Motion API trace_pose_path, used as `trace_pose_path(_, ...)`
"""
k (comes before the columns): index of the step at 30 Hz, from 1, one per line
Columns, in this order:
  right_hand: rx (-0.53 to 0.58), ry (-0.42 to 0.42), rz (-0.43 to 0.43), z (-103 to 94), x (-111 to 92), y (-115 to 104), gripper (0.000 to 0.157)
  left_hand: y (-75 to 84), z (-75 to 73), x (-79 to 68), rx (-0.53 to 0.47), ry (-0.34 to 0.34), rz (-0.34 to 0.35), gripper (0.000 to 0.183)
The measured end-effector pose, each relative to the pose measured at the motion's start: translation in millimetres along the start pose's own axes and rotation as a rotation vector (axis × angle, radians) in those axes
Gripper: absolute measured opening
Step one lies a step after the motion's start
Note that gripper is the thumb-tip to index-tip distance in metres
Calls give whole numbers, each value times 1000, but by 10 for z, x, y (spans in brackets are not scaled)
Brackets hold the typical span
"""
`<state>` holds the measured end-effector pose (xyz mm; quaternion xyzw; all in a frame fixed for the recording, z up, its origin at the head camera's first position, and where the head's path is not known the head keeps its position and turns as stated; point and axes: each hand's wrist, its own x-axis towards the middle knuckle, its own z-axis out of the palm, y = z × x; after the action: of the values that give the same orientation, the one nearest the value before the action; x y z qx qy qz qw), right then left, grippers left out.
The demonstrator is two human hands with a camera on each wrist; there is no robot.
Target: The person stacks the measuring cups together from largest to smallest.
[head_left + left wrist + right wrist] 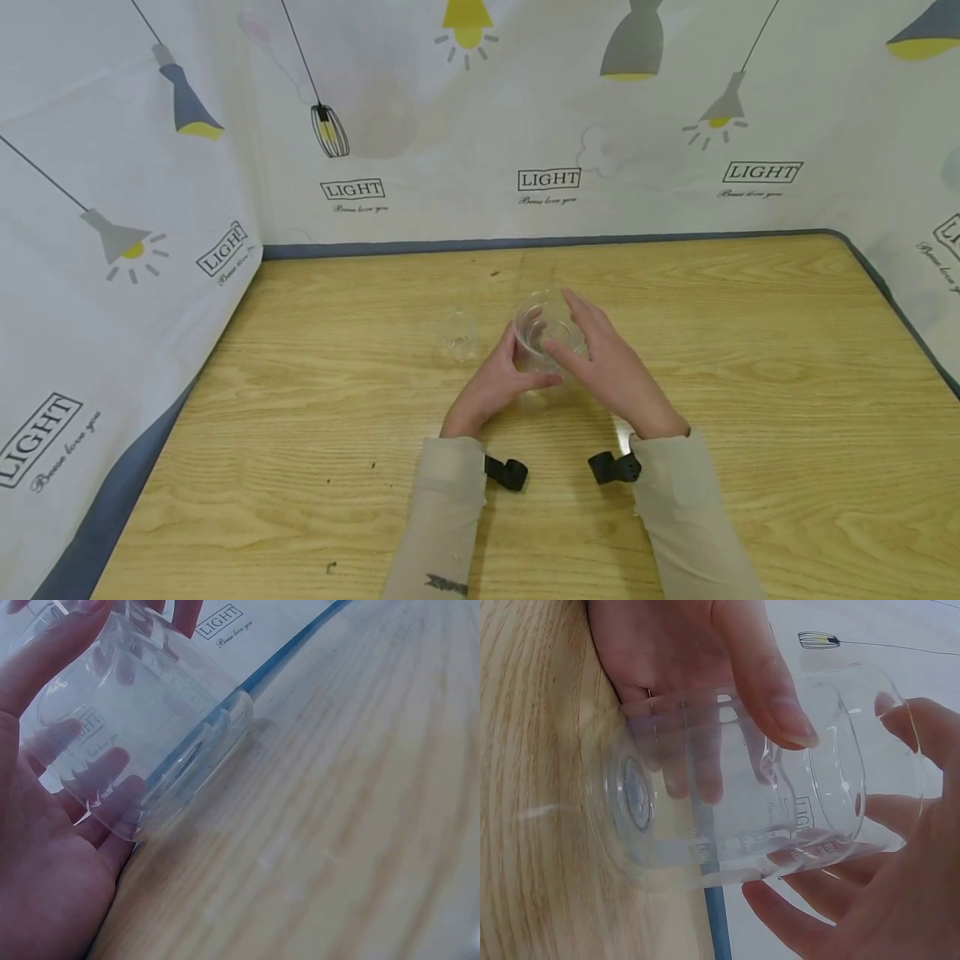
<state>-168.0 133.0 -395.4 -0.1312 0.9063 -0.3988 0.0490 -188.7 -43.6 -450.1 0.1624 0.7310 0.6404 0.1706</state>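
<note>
A clear glass beaker (531, 333) with printed measuring marks is between both hands, its base right at the tabletop. My left hand (498, 379) wraps its lower side, thumb across the near wall and fingers showing through the glass in the left wrist view. Up at the rim, my right hand (618, 371) holds the beaker, with its thumb overlapping the mouth and several fingers (802, 881) curved about the wall. Within the glass (742, 825), a second rim line shows below the top edge. Left of the beaker stands a smaller clear glass vessel (459, 335).
The wooden tabletop (315, 350) has a few small dark marks. White sheeting (450, 133) printed with lamps rises behind and at both sides. Black straps (510, 473) sit at both sleeve cuffs.
</note>
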Motion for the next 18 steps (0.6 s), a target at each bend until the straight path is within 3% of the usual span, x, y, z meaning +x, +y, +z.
trace_pose_path(18, 148, 35, 31, 34, 46, 77, 75, 2, 0, -8, -3, 2, -28, 87)
